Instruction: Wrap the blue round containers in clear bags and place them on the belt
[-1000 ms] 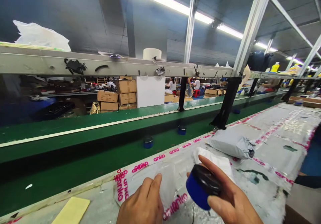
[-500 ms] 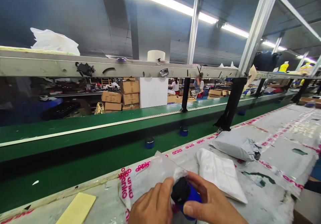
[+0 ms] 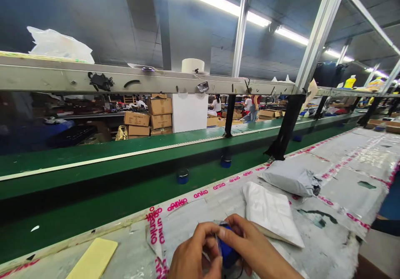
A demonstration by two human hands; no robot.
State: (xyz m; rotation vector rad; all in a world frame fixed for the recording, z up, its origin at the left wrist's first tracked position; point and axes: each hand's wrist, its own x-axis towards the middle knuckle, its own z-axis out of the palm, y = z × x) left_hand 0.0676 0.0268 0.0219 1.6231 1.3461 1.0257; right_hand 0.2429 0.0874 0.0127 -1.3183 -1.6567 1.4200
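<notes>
Over the near edge of the worktable, both hands close around a blue item (image 3: 228, 252), rounded and small, with clear plastic film showing along its upper and left edge. My left hand (image 3: 195, 252) grips it from the left with curled fingers. On the other side, my right hand (image 3: 253, 245) holds it, the thumb lying across its top. The fingers hide much of the item, and a thin dark strand shows below it. Just beyond my right hand lies a stack of white plastic bags (image 3: 270, 210).
A yellow card (image 3: 93, 259) lies left on the film-covered table (image 3: 193, 212). A grey plastic packet (image 3: 289, 178) rests beyond the white stack. Blue dark-topped round items (image 3: 183, 176) sit on the green conveyor (image 3: 125, 200). Above runs a metal shelf (image 3: 162, 81) with black-wrapped posts (image 3: 283, 127).
The clear bag that stretched out beyond my hands is now gathered close around the blue item. The item has turned, so its black part no longer shows. My left fingers have curled over it.
</notes>
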